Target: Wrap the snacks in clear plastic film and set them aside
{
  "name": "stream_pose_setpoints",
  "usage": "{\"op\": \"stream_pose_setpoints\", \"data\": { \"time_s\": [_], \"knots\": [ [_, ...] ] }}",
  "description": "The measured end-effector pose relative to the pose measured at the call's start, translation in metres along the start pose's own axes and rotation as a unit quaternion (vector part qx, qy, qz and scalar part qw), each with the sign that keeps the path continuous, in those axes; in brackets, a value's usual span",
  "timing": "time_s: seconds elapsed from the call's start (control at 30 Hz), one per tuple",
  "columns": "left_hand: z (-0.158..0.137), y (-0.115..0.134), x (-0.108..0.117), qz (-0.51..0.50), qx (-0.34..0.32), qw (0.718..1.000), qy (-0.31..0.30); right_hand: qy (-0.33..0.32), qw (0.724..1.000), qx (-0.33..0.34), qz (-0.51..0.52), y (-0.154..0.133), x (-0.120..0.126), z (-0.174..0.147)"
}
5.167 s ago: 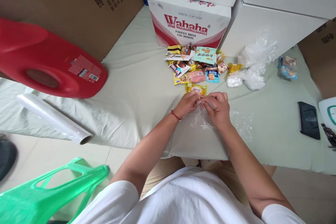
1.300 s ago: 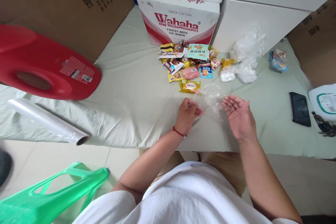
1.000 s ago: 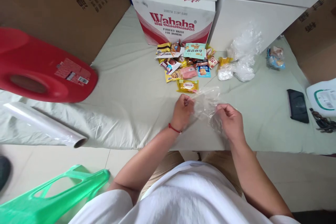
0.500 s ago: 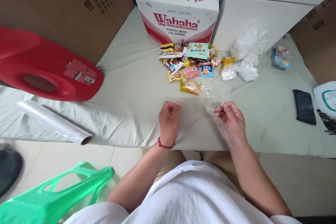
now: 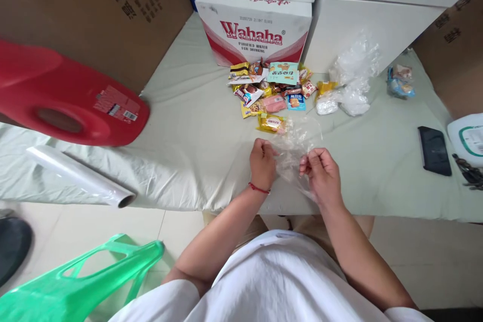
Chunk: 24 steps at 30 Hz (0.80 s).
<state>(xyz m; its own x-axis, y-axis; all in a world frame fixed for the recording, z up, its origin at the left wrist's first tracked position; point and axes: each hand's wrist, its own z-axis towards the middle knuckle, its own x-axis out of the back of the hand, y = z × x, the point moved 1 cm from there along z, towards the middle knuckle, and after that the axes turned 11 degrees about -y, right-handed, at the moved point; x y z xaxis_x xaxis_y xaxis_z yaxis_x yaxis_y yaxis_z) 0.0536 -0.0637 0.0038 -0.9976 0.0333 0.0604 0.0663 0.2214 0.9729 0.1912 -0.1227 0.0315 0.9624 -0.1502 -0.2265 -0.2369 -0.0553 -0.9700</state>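
Observation:
A thin, crumpled piece of clear plastic film (image 5: 290,161) spans the gap between my two hands, above the cloth-covered table. My left hand (image 5: 263,163), with a red cord bracelet at the wrist, is closed at the film's left side. On the other side, my right hand (image 5: 322,171) pinches the film between thumb and fingers. Just beyond the film lies a yellow-wrapped snack (image 5: 271,123). Behind it is a pile of small packaged snacks, among them a pink packet (image 5: 274,103), a blue packet (image 5: 296,102) and a light green packet (image 5: 283,73).
A Wahaha water carton (image 5: 256,30) stands behind the snacks. Crumpled clear plastic (image 5: 354,75) lies right of them, and a black phone (image 5: 433,151) farther right. At left are a red jug (image 5: 86,105) and a roll of film (image 5: 79,176); a green stool (image 5: 94,276) stands below.
My left hand has moved right and slightly forward to the film and closed on it. My right hand has shifted a little left, still holding the film.

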Motion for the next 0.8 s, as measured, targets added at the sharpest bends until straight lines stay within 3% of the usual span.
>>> {"op": "stream_pose_setpoints", "data": {
  "time_s": [0.1,0.2,0.3,0.43,0.6,0.7,0.77,0.8],
  "knots": [
    [0.012,-0.003,0.012,0.018,-0.018,1.0,0.015,0.028,0.997,-0.041,0.065,-0.012,0.023,0.01],
    [0.026,-0.004,0.026,0.057,-0.032,0.998,-0.002,0.026,0.993,-0.099,0.053,-0.027,0.052,0.022],
    [0.037,-0.005,0.039,0.075,-0.024,0.996,-0.05,0.013,0.987,-0.157,0.008,-0.039,0.084,0.033],
    [0.041,-0.003,0.046,0.043,0.043,0.992,-0.114,-0.015,0.977,-0.203,-0.068,-0.042,0.125,0.053],
    [0.037,0.001,0.048,0.04,0.074,0.988,-0.132,-0.05,0.947,-0.225,-0.222,-0.034,0.165,0.089],
    [0.037,0.0,0.048,0.073,0.048,0.988,-0.131,0.017,0.914,-0.171,-0.368,-0.042,0.168,0.098],
    [0.038,-0.002,0.048,0.107,0.026,0.986,-0.127,0.059,0.902,-0.068,-0.422,-0.053,0.157,0.092],
    [0.039,-0.003,0.048,0.121,0.018,0.985,-0.126,0.048,0.906,-0.017,-0.42,-0.059,0.147,0.087]
  ]
}}
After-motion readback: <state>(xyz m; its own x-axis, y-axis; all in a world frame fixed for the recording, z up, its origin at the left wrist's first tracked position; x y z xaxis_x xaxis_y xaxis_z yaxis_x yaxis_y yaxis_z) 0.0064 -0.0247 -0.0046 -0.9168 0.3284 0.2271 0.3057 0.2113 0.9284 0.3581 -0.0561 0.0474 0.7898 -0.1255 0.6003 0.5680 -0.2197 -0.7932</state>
